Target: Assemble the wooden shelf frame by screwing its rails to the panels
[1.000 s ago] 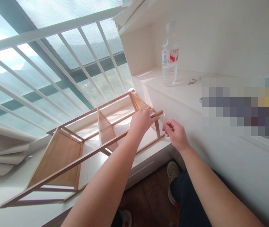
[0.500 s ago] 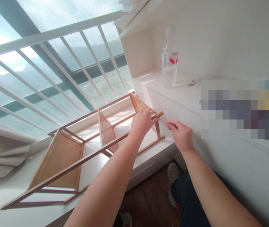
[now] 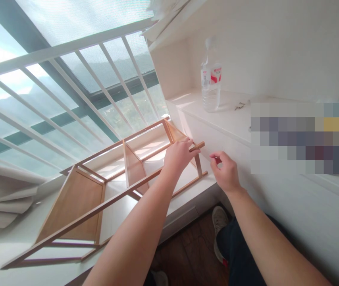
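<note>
Head view: left hand clamped round the upper rail end of the wooden rack, same spot as a second ago. Rack lying on its side along the white sill, stretching away left of that grip. Right hand just right of the rail end, apart from it, fingertips pinched together on something too small to tell; drawn slightly back and curled tighter than before. Bottle and screws well above, on the counter.
</note>
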The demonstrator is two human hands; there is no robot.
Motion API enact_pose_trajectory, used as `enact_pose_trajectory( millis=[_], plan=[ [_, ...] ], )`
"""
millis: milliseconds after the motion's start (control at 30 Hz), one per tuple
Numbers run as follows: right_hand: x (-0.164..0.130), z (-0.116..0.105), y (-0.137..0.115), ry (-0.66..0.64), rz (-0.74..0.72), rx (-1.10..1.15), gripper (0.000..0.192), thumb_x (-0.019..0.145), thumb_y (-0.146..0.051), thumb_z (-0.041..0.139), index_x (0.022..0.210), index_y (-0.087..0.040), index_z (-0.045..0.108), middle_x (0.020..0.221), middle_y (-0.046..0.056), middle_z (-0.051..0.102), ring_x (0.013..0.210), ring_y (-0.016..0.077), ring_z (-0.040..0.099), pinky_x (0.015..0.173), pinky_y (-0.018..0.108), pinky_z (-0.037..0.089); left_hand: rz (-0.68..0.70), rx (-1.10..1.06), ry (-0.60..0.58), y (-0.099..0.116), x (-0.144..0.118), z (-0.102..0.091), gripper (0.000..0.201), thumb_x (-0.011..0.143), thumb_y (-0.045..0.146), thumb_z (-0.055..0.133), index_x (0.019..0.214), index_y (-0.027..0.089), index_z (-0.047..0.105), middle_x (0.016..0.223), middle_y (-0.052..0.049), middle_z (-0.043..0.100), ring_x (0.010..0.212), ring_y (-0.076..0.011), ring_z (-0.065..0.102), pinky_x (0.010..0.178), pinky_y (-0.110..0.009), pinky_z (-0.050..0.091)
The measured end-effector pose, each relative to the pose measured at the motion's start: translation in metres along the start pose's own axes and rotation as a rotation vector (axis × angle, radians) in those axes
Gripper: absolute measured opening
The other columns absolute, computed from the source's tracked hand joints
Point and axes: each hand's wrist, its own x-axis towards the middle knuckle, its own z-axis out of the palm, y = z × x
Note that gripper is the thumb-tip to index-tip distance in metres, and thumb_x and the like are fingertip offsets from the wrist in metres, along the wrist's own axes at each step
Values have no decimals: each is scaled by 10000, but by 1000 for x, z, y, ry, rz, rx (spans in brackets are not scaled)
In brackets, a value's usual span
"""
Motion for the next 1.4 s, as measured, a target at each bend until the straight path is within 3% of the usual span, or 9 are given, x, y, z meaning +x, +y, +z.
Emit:
enact_pose_trajectory(
  millis=[233, 600, 767, 1033, 1400],
  plan=[
    [0, 5, -8, -130, -23, 124, 139, 972, -202, 498, 978, -255, 626, 886, 39, 684, 760, 204, 626, 758, 355, 535, -10, -3, 3, 2, -1, -2, 402, 944, 559, 636, 1241, 304, 728, 1354, -44, 714, 1105, -300, 713, 885, -369, 560],
    [5, 3, -12, -195, -70, 169, 152, 1002, -203, 478, 969, -251, 618, 886, 41, 673, 779, 200, 615, 745, 338, 508, -7, 12, 12, 0, -1, 1, 388, 936, 538, 650, 1237, 306, 729, 1309, -37, 734, 1066, -302, 722, 867, -372, 558],
    [7, 0, -13, -249, 38, 228, 142, 1011, -283, 503, 963, -251, 633, 878, 26, 690, 738, 185, 623, 731, 328, 502, -16, 10, 4, 0, 0, 0, 397, 933, 545, 653, 1248, 315, 726, 1313, -41, 731, 1103, -299, 716, 895, -371, 558],
    [11, -3, -10, -327, 240, 440, 153, 987, -358, 563, 921, -246, 644, 681, -18, 593, 647, 171, 571, 634, 297, 444, -24, 9, -16, 2, -1, -3, 446, 939, 552, 646, 1301, 300, 706, 1444, -23, 664, 1124, -311, 710, 905, -393, 569],
    [13, -2, -7, -346, 300, 588, 150, 1000, -366, 576, 923, -246, 622, 708, -28, 572, 684, 166, 544, 683, 311, 415, -14, 17, -16, 1, -1, -3, 475, 945, 578, 628, 1323, 299, 699, 1462, -29, 650, 1144, -312, 708, 926, -400, 570]
  ],
)
